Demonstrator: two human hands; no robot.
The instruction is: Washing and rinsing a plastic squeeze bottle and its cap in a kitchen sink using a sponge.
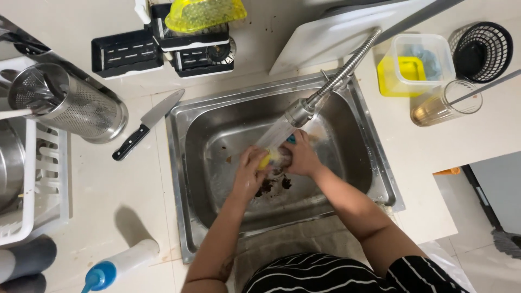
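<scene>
Head view: steel sink (358, 138) sunk in pale counter (108, 195)
Packages: clear tub, yellow lid (415, 65), far right
Left hand (251, 171): clutching yellow sponge (266, 160)
Right hand (302, 157): wrapped round something, can't tell what

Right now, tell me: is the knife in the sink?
No, the knife lies on the counter left of the sink, away from both hands.

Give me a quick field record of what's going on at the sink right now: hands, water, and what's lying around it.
left hand: pressing a yellow sponge against a small item, fingers closed on it
right hand: gripping the same small item, mostly hidden; a blue edge shows
tap: flexible metal faucet, water running onto the hands
basin: stainless steel sink, dark scraps near the drain
left counter: black-handled kitchen knife, perforated metal utensil holder
right counter: clear plastic container with yellow lid, drinking glass
</scene>
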